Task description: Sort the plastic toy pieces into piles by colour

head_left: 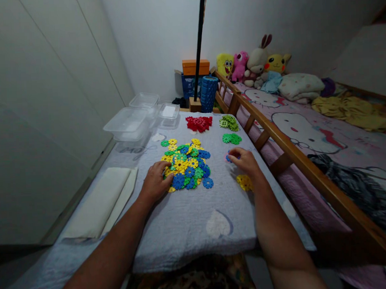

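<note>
A mixed pile of yellow, blue and green plastic flower discs [189, 166] lies on a pale blue cloth-covered board [196, 221]. My left hand [156, 182] rests at the pile's left edge, fingers curled onto the discs. My right hand [245, 161] is to the right of the pile, fingertips pinched on a blue disc [228, 158]. Sorted groups lie around: red discs [199, 123], light green discs [229, 122], darker green discs [231, 138], and yellow discs [245, 182] beside my right wrist.
Clear plastic containers [137, 119] stand at the far left of the board. A folded white cloth [101, 201] lies at the left. A wooden bed rail [292, 155] runs along the right, with plush toys [253, 65] behind. A black pole [199, 46] rises at the back.
</note>
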Motion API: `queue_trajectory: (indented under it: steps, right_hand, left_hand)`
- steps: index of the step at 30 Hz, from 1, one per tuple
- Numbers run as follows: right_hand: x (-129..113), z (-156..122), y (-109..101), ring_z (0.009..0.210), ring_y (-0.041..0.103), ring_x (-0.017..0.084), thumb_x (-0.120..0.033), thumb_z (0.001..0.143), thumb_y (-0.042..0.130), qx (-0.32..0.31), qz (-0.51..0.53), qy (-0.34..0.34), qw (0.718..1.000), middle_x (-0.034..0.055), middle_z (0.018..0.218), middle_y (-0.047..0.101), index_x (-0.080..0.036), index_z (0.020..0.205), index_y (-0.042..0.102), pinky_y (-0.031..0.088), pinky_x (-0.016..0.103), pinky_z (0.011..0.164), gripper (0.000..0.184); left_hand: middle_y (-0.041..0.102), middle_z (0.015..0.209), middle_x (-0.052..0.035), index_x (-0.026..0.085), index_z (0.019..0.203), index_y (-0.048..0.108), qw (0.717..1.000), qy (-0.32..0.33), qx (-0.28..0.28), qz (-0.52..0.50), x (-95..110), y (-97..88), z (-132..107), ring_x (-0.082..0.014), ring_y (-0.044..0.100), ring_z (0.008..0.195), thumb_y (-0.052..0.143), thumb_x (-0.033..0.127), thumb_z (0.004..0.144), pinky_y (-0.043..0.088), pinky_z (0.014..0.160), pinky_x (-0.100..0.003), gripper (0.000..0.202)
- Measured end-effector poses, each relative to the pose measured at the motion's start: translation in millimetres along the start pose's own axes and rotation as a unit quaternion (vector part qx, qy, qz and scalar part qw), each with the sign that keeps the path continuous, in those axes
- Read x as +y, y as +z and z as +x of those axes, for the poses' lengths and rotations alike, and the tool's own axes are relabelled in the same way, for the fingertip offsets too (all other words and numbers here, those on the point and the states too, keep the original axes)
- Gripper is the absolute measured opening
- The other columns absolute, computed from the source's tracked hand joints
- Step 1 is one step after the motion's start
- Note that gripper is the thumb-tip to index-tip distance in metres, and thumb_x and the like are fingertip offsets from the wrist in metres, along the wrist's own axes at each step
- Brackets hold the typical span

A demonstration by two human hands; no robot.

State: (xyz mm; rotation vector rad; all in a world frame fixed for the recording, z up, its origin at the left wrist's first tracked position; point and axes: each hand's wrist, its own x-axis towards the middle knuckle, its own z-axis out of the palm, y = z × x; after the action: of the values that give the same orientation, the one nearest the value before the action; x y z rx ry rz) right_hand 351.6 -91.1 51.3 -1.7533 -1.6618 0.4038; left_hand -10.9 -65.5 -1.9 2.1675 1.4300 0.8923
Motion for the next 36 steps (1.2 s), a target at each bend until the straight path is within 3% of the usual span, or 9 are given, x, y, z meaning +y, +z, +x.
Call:
queue_trajectory:
  steps: [3,6,15,21,25,28,30,34,36]
  right_hand:
    - [-27.6,-6.8,16.9,0.074,0.06,0.016,-0.03,0.078,0.067,-0.145,0.02,-0.075,0.986,0.0021,0.079,0.068,-0.019,0.078,0.069,0.044,0.028,0.072,0.011]
    - [-43.6,-14.2,29.1,0.07,0.056,0.015,-0.029,0.075,0.074,-0.227,-0.018,-0.117,0.967,0.0005,0.075,0.065,-0.019,0.074,0.068,0.039,0.026,0.067,0.012]
    - [-57.1,-29.3,41.4,0.073,0.051,0.018,-0.032,0.067,0.087,-0.235,-0.137,-0.154,0.95,0.0023,0.076,0.062,-0.022,0.072,0.063,0.031,0.03,0.067,0.026]
    - [-51.4,-22.3,38.6,0.068,0.047,0.014,-0.023,0.071,0.077,-0.313,-0.051,-0.121,0.94,-0.002,0.072,0.056,-0.02,0.072,0.057,0.03,0.027,0.064,0.02]
    - [-40.1,-17.0,24.5,0.066,0.046,0.012,-0.028,0.077,0.066,-0.341,0.069,-0.079,0.934,-0.0036,0.069,0.053,-0.019,0.072,0.056,0.032,0.025,0.061,0.014]
    - [-26.3,-12.4,10.2,0.065,0.047,0.013,-0.038,0.077,0.066,-0.3,0.152,-0.036,0.941,-0.0035,0.069,0.054,-0.019,0.075,0.058,0.035,0.025,0.061,0.02]
    - [-13.5,-8.1,2.1,0.067,0.05,0.013,-0.041,0.075,0.067,-0.21,0.178,-0.01,0.961,-0.0028,0.07,0.057,-0.02,0.076,0.059,0.038,0.026,0.063,0.023]
    - [16.5,0.0,-7.5,0.064,0.05,0.015,-0.036,0.072,0.063,0.013,0.094,0.048,0.994,-0.0021,0.065,0.056,-0.021,0.071,0.058,0.038,0.027,0.062,0.015]
    - [29.4,2.5,-9.7,0.063,0.051,0.016,-0.031,0.071,0.06,0.079,0.027,0.075,0.994,-0.0014,0.064,0.057,-0.022,0.069,0.057,0.037,0.028,0.062,0.01]
  left_hand:
    - [0.065,0.121,-0.0129,0.018,0.112,0.065,1.0,-0.003,-0.005,0.004,2.4,-1.5,0.0,-0.0304,0.06,0.117,0.055,0.041,0.083,0.045,0.108,-0.049,0.038]
    - [0.065,0.122,-0.014,0.017,0.113,0.065,1.0,-0.005,-0.01,0.007,3.8,-2.4,-0.2,-0.0308,0.059,0.118,0.055,0.04,0.083,0.045,0.108,-0.049,0.039]
    - [0.066,0.122,-0.0117,0.02,0.112,0.065,1.0,-0.001,0.003,0.009,0.5,0.0,-0.2,-0.0296,0.059,0.118,0.056,0.04,0.083,0.045,0.109,-0.048,0.037]
    - [0.066,0.121,-0.0115,0.019,0.112,0.064,1.0,-0.001,-0.007,0.013,1.2,-1.5,0.1,-0.0295,0.06,0.117,0.055,0.04,0.083,0.046,0.107,-0.048,0.036]
    - [0.066,0.121,-0.0118,0.019,0.111,0.064,1.0,0.002,-0.006,0.013,1.1,-1.2,0.0,-0.0295,0.06,0.116,0.055,0.039,0.083,0.046,0.107,-0.048,0.036]
    - [0.066,0.121,-0.0123,0.019,0.112,0.064,1.0,0.006,0.0,0.014,-0.4,0.6,-0.6,-0.0299,0.06,0.117,0.054,0.039,0.083,0.046,0.107,-0.049,0.036]
    - [0.066,0.122,-0.0124,0.019,0.113,0.064,1.0,0.008,0.005,0.015,-1.7,1.8,-1.1,-0.0299,0.059,0.117,0.054,0.04,0.084,0.045,0.108,-0.049,0.037]
    - [0.065,0.123,-0.0132,0.018,0.113,0.065,1.0,0.008,0.003,0.015,-3.3,2.7,-1.3,-0.0301,0.059,0.118,0.054,0.041,0.085,0.045,0.109,-0.049,0.038]
    - [0.065,0.123,-0.013,0.018,0.113,0.065,1.0,0.007,0.001,0.016,-3.3,2.6,-1.0,-0.0299,0.059,0.118,0.055,0.041,0.084,0.045,0.108,-0.049,0.038]
